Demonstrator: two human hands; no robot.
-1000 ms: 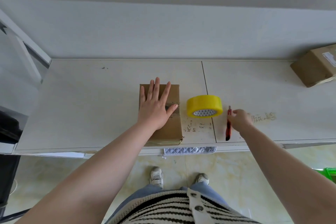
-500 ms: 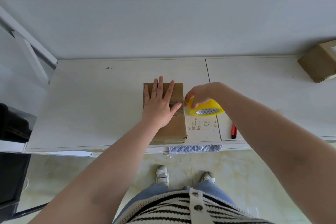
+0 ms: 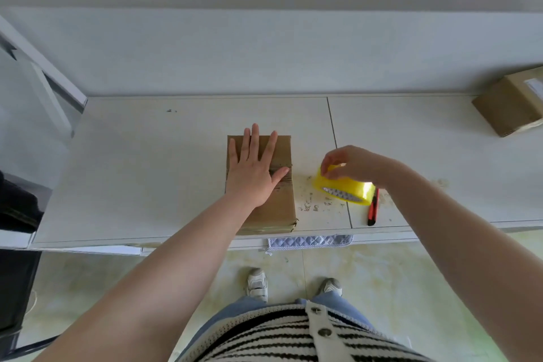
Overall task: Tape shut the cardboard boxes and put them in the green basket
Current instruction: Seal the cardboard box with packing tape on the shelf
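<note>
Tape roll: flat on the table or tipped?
Tipped: the tape roll leans in the right hand, its core facing the camera.

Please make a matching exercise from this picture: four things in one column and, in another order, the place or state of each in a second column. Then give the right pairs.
Things
1. brown cardboard box under the flat hand
2. yellow roll of packing tape
3. red utility knife
4. second brown cardboard box

Places or states
A. at the far right end of the white table
B. lies on the table just right of the tape roll
C. pressed down by the left hand
D. tilted, held by the right hand

Pairs: 1-C, 2-D, 3-B, 4-A
</note>
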